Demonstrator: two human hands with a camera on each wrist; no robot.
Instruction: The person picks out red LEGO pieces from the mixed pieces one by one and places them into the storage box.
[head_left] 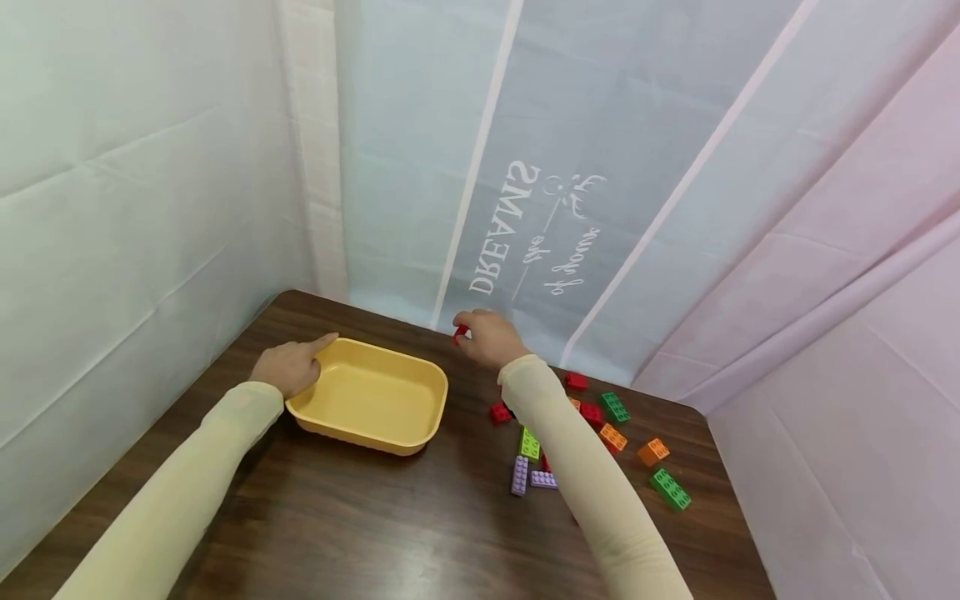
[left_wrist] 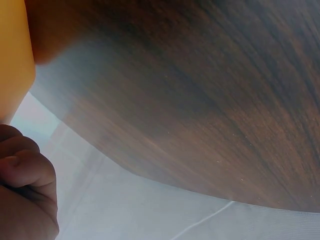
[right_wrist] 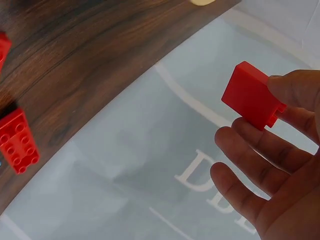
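Note:
My right hand (head_left: 489,337) pinches a red toy brick (right_wrist: 247,97) between thumb and fingers, raised above the table's far edge. In the right wrist view its other fingers spread loosely below the brick. At the left side of a yellow plastic tray (head_left: 375,398), my left hand (head_left: 288,367) grips the rim, its index finger stretched along the far-left corner. The left wrist view shows curled fingers (left_wrist: 25,170) beside the tray's outer wall (left_wrist: 15,55); their exact contact is partly out of frame.
Right of the tray, loose bricks lie on the dark wooden table (head_left: 360,517): green (head_left: 670,489), orange (head_left: 653,451), purple (head_left: 520,475), lime (head_left: 529,444) and red (head_left: 576,381). My right sleeve covers some. Hanging cloth (head_left: 420,150) borders the table's back and sides.

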